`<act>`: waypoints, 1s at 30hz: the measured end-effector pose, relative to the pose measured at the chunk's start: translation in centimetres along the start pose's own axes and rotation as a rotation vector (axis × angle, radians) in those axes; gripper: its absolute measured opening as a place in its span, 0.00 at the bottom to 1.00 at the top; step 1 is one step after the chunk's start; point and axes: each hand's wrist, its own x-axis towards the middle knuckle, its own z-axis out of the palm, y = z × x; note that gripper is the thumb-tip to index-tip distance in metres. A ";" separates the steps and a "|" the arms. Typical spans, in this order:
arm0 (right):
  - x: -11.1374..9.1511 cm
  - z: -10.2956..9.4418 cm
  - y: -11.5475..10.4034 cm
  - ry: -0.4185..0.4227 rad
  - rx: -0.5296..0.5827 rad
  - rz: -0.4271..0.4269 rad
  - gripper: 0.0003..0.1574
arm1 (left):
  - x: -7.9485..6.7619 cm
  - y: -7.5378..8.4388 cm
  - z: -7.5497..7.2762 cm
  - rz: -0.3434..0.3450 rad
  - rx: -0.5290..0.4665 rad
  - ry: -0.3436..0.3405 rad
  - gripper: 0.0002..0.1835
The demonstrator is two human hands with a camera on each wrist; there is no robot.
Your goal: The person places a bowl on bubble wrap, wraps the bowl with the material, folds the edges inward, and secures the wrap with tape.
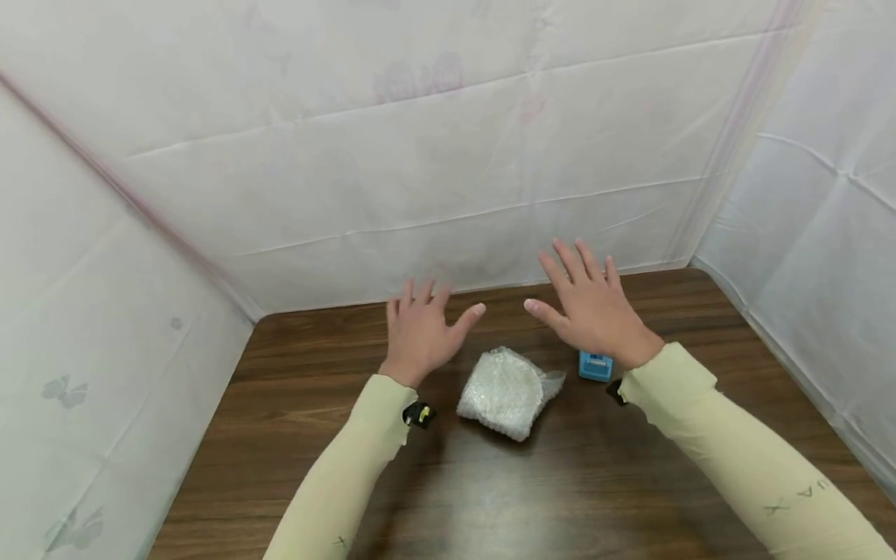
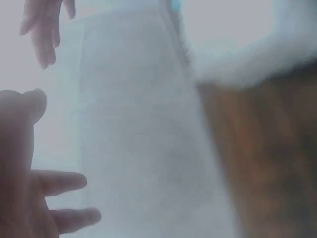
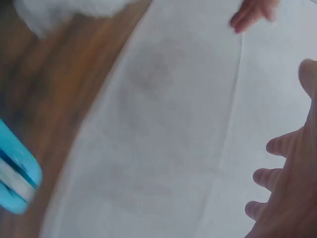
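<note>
Both hands are raised over the table with fingers spread and nothing in them. My left hand is up and to the left of a bundle in bubble wrap. My right hand is above and to the right of it, its wrist overlapping a small blue object in the head view. The bundle lies on the table, with a loose twist of wrap at its right side; its contents are hidden. In the right wrist view the blue object shows a rounded end with a pale strip in a slot.
The dark wood-grain table meets a white sheet wall along its back edge. More white sheeting hangs on the left and on the right. A small black device is strapped at the left wrist.
</note>
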 end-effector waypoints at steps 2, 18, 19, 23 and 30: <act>0.6 -0.9 0.1 -0.018 -0.022 0.017 0.56 | 0.2 0.0 -1.2 -0.028 0.047 0.009 0.48; 2.1 -2.0 -0.1 -0.083 -0.022 0.073 0.61 | 0.2 0.6 -3.7 -0.138 0.074 -0.172 0.56; 2.1 -2.0 -0.1 -0.081 -0.018 0.072 0.61 | 0.2 0.7 -3.7 -0.137 0.075 -0.175 0.56; 2.0 -1.8 -0.2 -0.080 -0.002 0.070 0.62 | 0.1 0.8 -3.7 -0.139 0.086 -0.190 0.55; 1.6 -1.5 -0.3 -0.094 0.015 0.070 0.61 | -0.3 0.7 -3.3 -0.100 0.072 -0.246 0.54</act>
